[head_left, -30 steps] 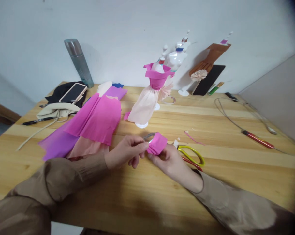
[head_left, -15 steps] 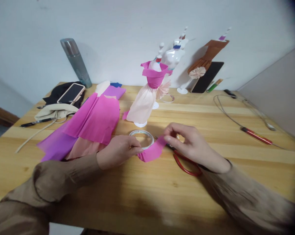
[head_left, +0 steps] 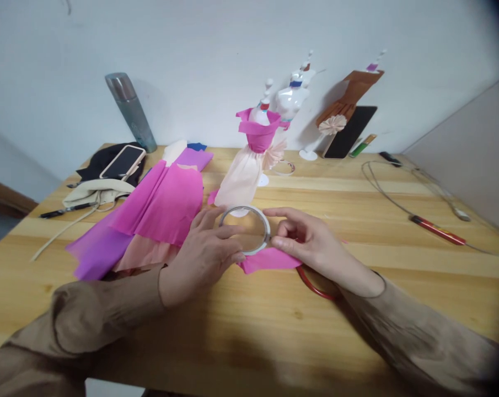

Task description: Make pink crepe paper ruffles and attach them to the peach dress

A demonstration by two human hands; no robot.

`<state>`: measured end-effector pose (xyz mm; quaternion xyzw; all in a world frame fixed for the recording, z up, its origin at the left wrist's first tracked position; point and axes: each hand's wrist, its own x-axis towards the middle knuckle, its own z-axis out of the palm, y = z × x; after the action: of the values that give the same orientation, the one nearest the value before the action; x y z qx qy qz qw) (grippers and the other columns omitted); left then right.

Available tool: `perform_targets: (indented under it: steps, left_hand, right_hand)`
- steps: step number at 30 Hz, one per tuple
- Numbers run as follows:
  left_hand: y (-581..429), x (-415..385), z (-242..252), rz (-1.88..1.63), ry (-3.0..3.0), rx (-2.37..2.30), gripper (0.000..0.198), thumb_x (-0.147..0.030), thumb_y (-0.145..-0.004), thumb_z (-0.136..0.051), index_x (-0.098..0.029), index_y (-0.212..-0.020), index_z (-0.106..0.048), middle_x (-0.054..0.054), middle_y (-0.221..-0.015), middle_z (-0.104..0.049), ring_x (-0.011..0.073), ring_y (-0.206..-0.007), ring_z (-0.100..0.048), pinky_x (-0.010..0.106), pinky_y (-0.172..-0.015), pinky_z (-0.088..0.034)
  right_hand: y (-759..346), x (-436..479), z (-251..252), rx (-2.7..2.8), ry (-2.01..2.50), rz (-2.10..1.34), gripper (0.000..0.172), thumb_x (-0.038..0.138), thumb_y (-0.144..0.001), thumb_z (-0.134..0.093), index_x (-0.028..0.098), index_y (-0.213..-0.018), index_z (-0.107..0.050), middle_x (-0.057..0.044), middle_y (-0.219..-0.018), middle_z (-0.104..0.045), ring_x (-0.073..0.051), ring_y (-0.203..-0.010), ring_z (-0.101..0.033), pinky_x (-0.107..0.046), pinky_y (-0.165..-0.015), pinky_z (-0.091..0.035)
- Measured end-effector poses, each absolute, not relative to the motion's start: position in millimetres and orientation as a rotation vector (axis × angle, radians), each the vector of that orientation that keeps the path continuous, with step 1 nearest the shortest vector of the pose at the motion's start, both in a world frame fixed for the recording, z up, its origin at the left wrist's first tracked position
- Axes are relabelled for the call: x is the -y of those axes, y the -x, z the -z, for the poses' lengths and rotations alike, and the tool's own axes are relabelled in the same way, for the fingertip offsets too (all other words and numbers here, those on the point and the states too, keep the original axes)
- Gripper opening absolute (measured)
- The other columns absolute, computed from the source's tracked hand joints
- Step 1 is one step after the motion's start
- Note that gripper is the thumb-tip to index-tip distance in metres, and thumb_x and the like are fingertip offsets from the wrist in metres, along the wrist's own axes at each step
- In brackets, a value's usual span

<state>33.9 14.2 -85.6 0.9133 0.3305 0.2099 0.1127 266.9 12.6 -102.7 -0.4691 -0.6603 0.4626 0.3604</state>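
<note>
Pink strip (head_left: 269,261), earlier pinched by right hand (head_left: 317,245), now below tape roll (head_left: 268,229). Right thumb, forefinger parted at roll's edge; left hand (head_left: 202,251) curled, gripping roll. Wooden table (head_left: 249,325), pale wall (head_left: 191,44).

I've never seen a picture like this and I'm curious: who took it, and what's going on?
There's no robot here, just a person. The camera sits on their head, looking forward and down, so you see what's in front of them. The left hand holds a ring-shaped tape roll; the fingers of the right hand are at its edge. A pink strip is just below. On the wooden table are pink sheets, a phone, a bottle and a little dressed mannequin.
</note>
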Motion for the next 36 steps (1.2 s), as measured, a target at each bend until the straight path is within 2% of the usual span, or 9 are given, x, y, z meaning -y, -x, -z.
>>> perform_targets:
  steps: [3,5,7,9,11,17,24,30,36]
  left_hand:
    - [-34,-14,85,-0.600,-2.605,-0.929,0.025,-0.028,-0.094,-0.052,-0.021,-0.082,-0.071,0.001,-0.114,-0.070,0.0264,-0.130,-0.043,0.053,-0.114,-0.022]
    - [-36,-15,83,-0.636,-2.568,-0.880,0.025,-0.029,-0.095,-0.051,-0.019,-0.081,-0.070,0.002,-0.105,-0.072,0.0249,-0.128,-0.046,0.050,-0.114,-0.024]
    - [-37,-16,80,-0.675,-2.523,-0.830,0.028,-0.031,-0.095,-0.051,-0.017,-0.077,-0.067,0.003,-0.092,-0.072,0.0223,-0.115,-0.055,0.042,-0.108,-0.035]
    - [-38,-17,76,-0.642,-2.475,-0.810,0.033,-0.033,-0.095,-0.049,-0.015,-0.072,-0.064,0.003,-0.080,-0.067,0.0166,-0.091,-0.061,0.034,-0.094,-0.045]
    - [-38,-17,71,-0.599,-2.456,-0.812,0.035,-0.032,-0.096,-0.048,-0.015,-0.068,-0.061,0.000,-0.070,-0.062,0.0119,-0.072,-0.056,0.029,-0.084,-0.046]
    - [-38,-17,65,-0.777,-2.372,-0.884,0.036,-0.034,-0.095,-0.050,-0.014,-0.066,-0.060,-0.001,-0.062,-0.057,0.0107,-0.062,-0.051,0.022,-0.064,-0.041]
    - [-36,-17,66,-0.784,-2.365,-0.921,0.035,-0.034,-0.096,-0.047,-0.014,-0.072,-0.064,0.002,-0.072,-0.064,0.0161,-0.080,-0.058,0.029,-0.079,-0.045]
    - [-35,-19,68,-0.833,-2.462,-0.835,0.032,-0.032,-0.096,-0.047,-0.015,-0.073,-0.061,0.000,-0.069,-0.064,0.0135,-0.074,-0.058,0.028,-0.079,-0.046]
    - [-36,-19,67,-0.816,-2.484,-0.827,0.032,-0.031,-0.097,-0.045,-0.015,-0.074,-0.061,0.001,-0.072,-0.066,0.0143,-0.077,-0.060,0.031,-0.086,-0.046]
  right_hand:
    - [-264,-5,93,1.746,1.262,-1.027,0.026,0.040,-0.079,-0.067,0.019,-0.089,-0.055,0.004,-0.063,-0.050,-0.011,-0.054,-0.044,-0.025,-0.051,-0.037]
    - [-262,-2,87,1.868,1.294,-0.941,0.025,0.040,-0.079,-0.067,0.019,-0.074,-0.053,0.003,-0.062,-0.051,-0.012,-0.056,-0.044,-0.025,-0.052,-0.036]
    - [-260,1,81,2.015,1.322,-0.878,0.024,0.037,-0.081,-0.065,0.019,-0.068,-0.054,0.002,-0.061,-0.052,-0.012,-0.056,-0.044,-0.025,-0.052,-0.035]
    - [-259,3,74,2.114,1.331,-0.794,0.020,0.030,-0.082,-0.062,0.019,-0.068,-0.056,0.002,-0.059,-0.052,-0.012,-0.055,-0.044,-0.025,-0.051,-0.034]
    - [-258,5,66,2.166,1.334,-0.699,0.019,0.026,-0.084,-0.060,0.019,-0.067,-0.056,0.003,-0.058,-0.052,-0.012,-0.054,-0.044,-0.025,-0.051,-0.033]
    - [-252,14,49,2.241,1.221,-0.535,0.022,0.021,-0.088,-0.055,0.019,-0.066,-0.053,0.003,-0.058,-0.051,-0.011,-0.053,-0.045,-0.024,-0.052,-0.034]
    - [-245,18,44,2.226,1.126,-0.549,0.014,0.021,-0.089,-0.055,0.018,-0.075,-0.059,0.001,-0.065,-0.058,-0.011,-0.056,-0.049,-0.024,-0.054,-0.038]
    - [-244,16,46,2.194,1.174,-0.466,0.024,0.020,-0.088,-0.052,0.019,-0.064,-0.053,0.003,-0.054,-0.048,-0.010,-0.048,-0.042,-0.025,-0.048,-0.032]
    - [-241,15,52,2.197,1.145,-0.583,0.017,0.018,-0.086,-0.054,0.019,-0.070,-0.058,0.003,-0.056,-0.051,-0.010,-0.050,-0.043,-0.024,-0.049,-0.033]
